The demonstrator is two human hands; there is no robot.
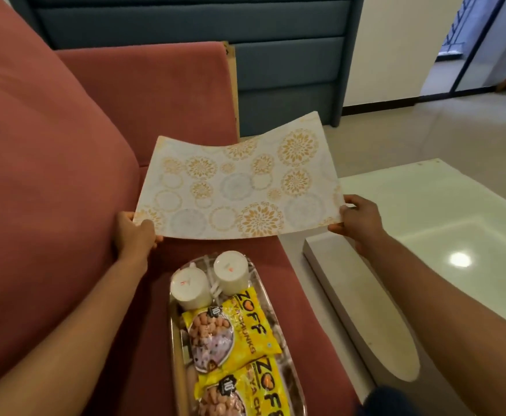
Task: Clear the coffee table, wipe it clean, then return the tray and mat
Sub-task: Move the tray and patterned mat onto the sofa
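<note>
Holding the mat [236,187] out flat over the pink sofa seat [167,94], left hand [133,235] pinching its near left corner with thumb on top, right hand [361,222] gripping the near right corner the same way. Keeping it by the two near corners so the thin sheet stays spread; sagging a little through the middle and curling up at the far right corner, being flexible. Hovering above the cushion, not touching it, just beyond the tray [176,334].

Resting the tray on the sofa seat, close to the body, carrying two white cups [209,277] at its far end and two yellow snack packets [239,343] lying along it. Likely parking both there to free the bench [425,223] for wiping. Showing a bare, glossy white top on that bench, off to the right, well apart from the mat.

Judging the clearing step as nearly done: setting the mat down on the cushion beyond the tray seems next, with wiping not yet started and no cloth in view.
</note>
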